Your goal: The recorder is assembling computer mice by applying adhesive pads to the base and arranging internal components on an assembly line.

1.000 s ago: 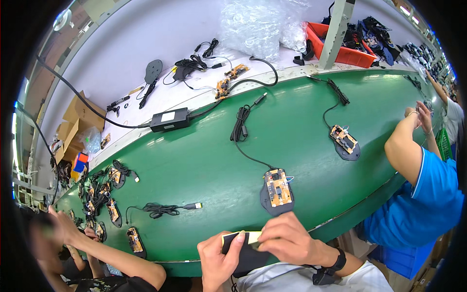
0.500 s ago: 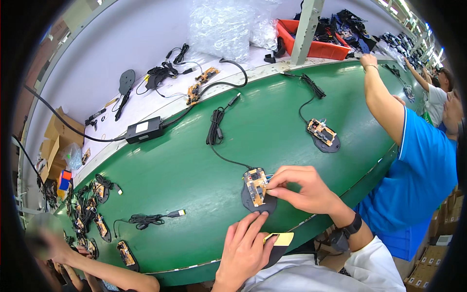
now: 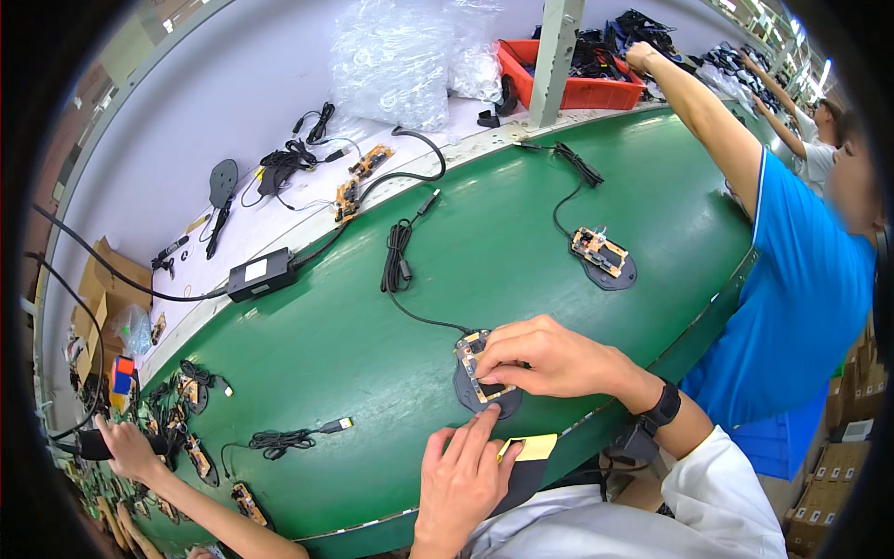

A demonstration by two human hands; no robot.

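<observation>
Tabletop (image 3: pixel 503 261), clear of heap (image 3: pixel 172 401): three coiled cables (image 3: pixel 396 256) plainly seen; centre and right, two boards (image 3: pixel 473 347). Heap uncountable. Red bin (image 3: pixel 582 91): one. Adapter (image 3: pixel 263 274): one.

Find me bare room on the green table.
Bare green table lies between the middle cable and farther circuit board, and between the black adapter and lower-left cable. Crowded: the left board heap, and around left hand and right hand.

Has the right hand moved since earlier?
Yes, forward: the right hand has gone from the near edge of the green worktop to the circuit board.
</observation>
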